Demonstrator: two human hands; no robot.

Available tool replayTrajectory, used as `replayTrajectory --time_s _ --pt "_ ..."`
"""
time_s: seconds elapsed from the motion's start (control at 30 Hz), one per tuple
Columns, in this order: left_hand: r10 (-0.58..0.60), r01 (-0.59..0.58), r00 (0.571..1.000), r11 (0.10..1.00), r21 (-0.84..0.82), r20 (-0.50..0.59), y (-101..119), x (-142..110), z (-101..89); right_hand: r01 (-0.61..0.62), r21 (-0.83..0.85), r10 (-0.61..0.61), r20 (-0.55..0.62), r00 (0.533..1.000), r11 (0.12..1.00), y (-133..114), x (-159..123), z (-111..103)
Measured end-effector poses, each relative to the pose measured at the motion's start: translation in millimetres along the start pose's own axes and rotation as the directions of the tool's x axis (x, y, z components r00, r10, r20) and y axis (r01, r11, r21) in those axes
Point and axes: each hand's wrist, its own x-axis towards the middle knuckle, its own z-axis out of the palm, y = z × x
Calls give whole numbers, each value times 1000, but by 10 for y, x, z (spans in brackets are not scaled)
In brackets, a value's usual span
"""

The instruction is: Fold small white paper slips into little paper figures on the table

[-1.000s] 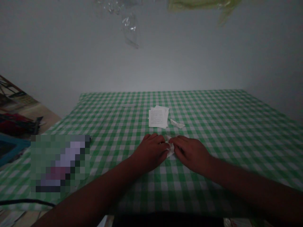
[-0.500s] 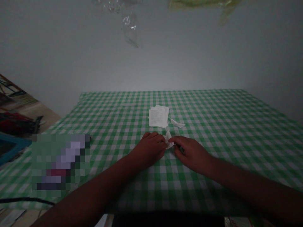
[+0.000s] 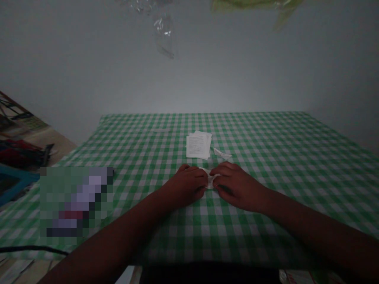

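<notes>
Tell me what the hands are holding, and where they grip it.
A small piece of printed paper, held between the left hand at its left side and the right hand at its right.

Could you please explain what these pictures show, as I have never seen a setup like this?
There is no machine here: these are a person's two bare hands. Every picture comes from one camera worn on the head, looking forward and down.

The left hand and right hand hold a small piece of printed paper between them. Beyond it, on a green-and-white checked tablecloth, lie a loose stack of printed sheets and, to its right, a folded paper piece. At the left, one item is pixelated, so I cannot tell what it is; a black cable lies nearer the person.
</notes>
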Motion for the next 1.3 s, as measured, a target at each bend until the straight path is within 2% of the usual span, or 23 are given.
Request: replayTrajectory --time_s 0.27,0.43,0.7,0.9,1.07,1.3 --pt "-35 35 999 999 12 -24 -7 7 58 -36 75 30 73 997 997 25 3 20" --pt "-46 45 998 999 -25 -42 -2 20 64 -36 134 35 7 999 990 67 8 64" --pt "-94 86 994 988 -125 -57 -28 34 87 -175 176 195 -105 975 969 106 19 155" --pt "-144 132 986 982 -138 -83 -31 37 117 -50 96 60 -113 992 994 110 39 135" --pt "-187 173 977 975 -139 -100 -46 37 130 -14 3 14 -106 994 1000 147 28 150" --pt "-175 157 981 971 -182 -86 -125 -1 109 9 -154 -21 -76 997 988 136 -14 100"
